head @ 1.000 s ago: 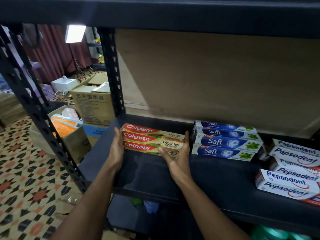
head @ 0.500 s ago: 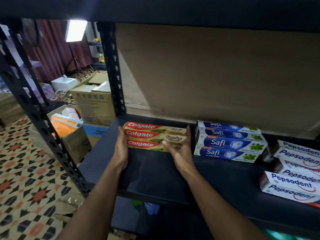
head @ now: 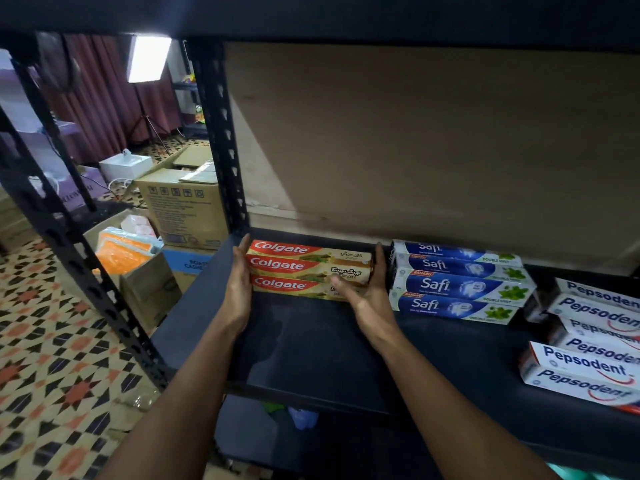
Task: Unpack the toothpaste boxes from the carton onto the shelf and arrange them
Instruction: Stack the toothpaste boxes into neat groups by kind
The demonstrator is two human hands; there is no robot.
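Three red-and-beige Colgate toothpaste boxes (head: 298,266) lie side by side at the back left of the black shelf (head: 311,348). My left hand (head: 239,289) presses flat against their left ends, fingers straight. My right hand (head: 370,299) lies with straight fingers along their right ends, and its thumb rests on the nearest box. The carton the boxes come from cannot be told apart from the others in view.
Several blue Safi boxes (head: 457,285) lie just right of my right hand, and white Pepsodent boxes (head: 588,341) are stacked at the far right. A black upright post (head: 218,133) stands at the back left corner. Cardboard cartons (head: 183,206) sit on the patterned floor to the left.
Both hands have pushed the Colgate boxes a little further back on the shelf. My right hand has slid from the front corner to their right ends.
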